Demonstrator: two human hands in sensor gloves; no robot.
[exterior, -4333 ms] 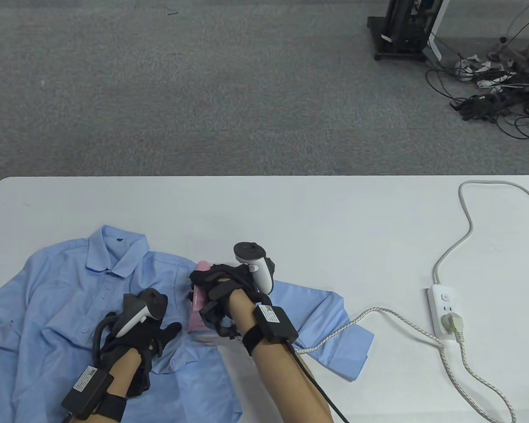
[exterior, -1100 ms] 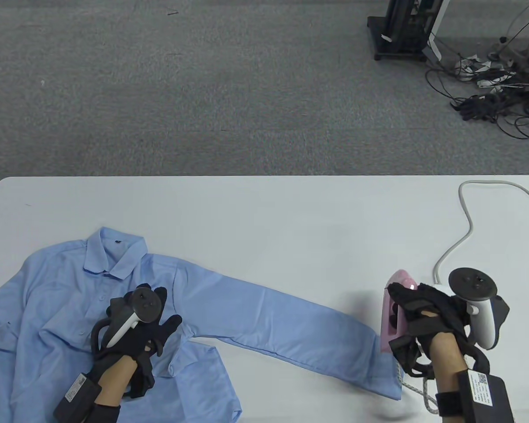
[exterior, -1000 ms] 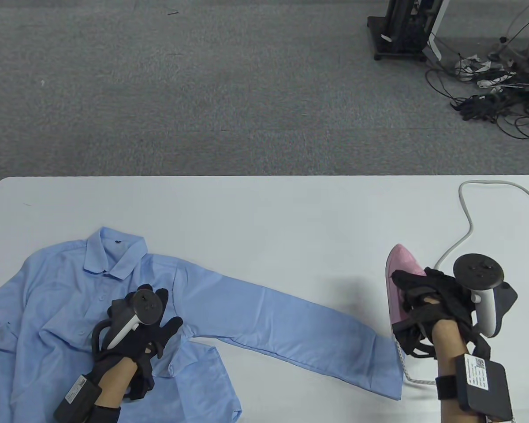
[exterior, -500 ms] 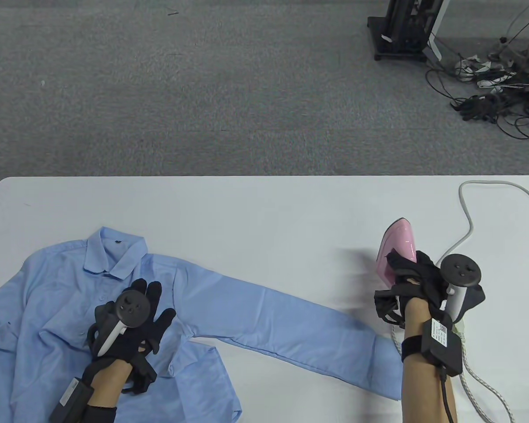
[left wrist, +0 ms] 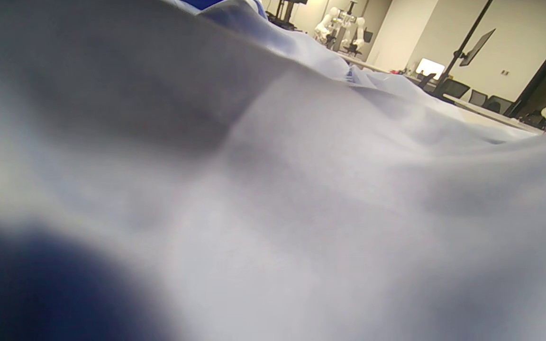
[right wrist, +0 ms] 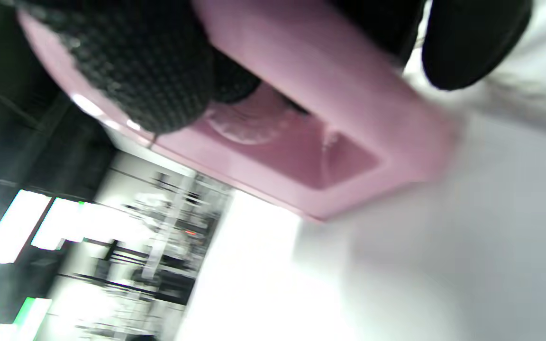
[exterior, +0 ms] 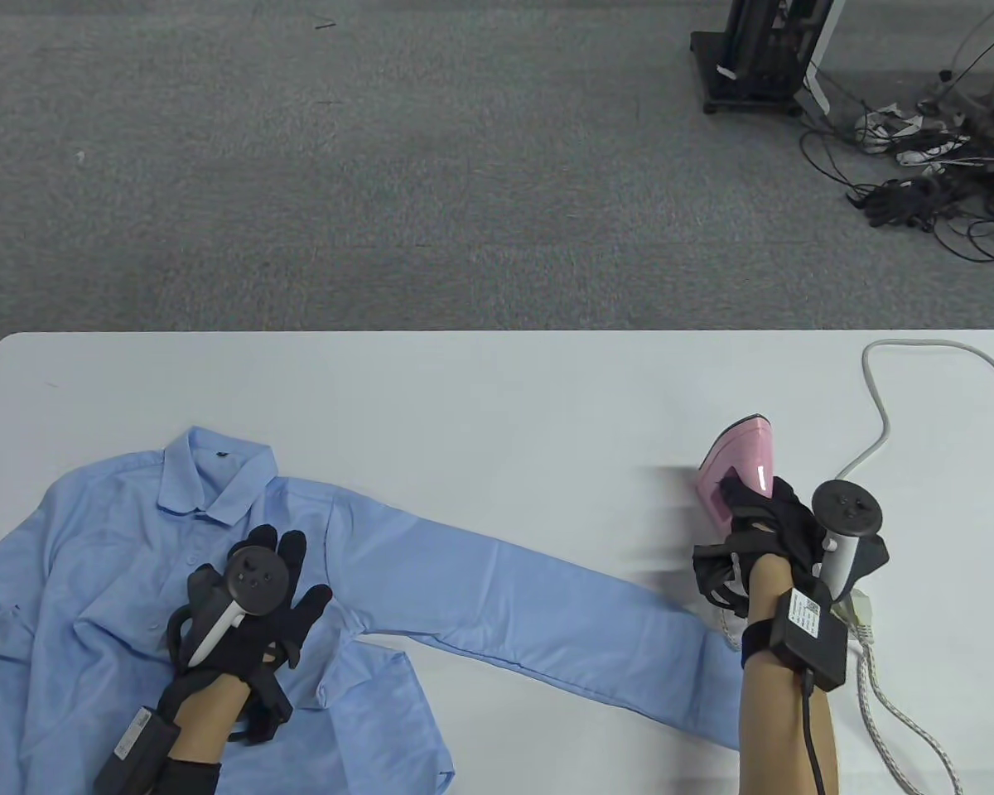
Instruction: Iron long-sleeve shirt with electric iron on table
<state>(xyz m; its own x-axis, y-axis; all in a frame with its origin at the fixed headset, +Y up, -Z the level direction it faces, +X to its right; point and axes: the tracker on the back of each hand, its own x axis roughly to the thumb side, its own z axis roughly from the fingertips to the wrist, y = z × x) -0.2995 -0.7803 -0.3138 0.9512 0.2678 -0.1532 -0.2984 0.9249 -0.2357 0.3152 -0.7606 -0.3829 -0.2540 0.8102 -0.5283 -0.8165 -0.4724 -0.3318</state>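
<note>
Table view: one light-blue long-sleeve shirt (exterior: 116, 563) lies on the left part of the white table (exterior: 497, 389), collar toward the far edge, with one sleeve (exterior: 547, 621) stretched flat to the right and its cuff near the right forearm. One left hand (exterior: 253, 617) rests palm-down on the shirt's chest, fingers spread flat on the cloth. One right hand (exterior: 766, 530) grips the handle of the single pink iron (exterior: 737, 472), fingers wrapped around it; the iron is off the shirt, just past the cuff, tipped up with its nose pointing to the far edge. One braided cord (exterior: 886, 704) trails toward the near edge on the right. One grey cable (exterior: 878, 414) curves across the table's right far corner. Each hand carries one tracker, two in all. On the carpet beyond sit one black stand base (exterior: 754, 62) and a tangle of wires (exterior: 928, 174).

Left wrist view: the lens sits very close to the shirt (left wrist: 301, 189); pale blue folds fill the frame, blurred. The hand is not seen here.

Right wrist view: gloved fingers (right wrist: 159, 71) curl around the pink iron (right wrist: 311, 123), seen tilted and blurred, with the white table (right wrist: 467, 260) beside it.
</note>
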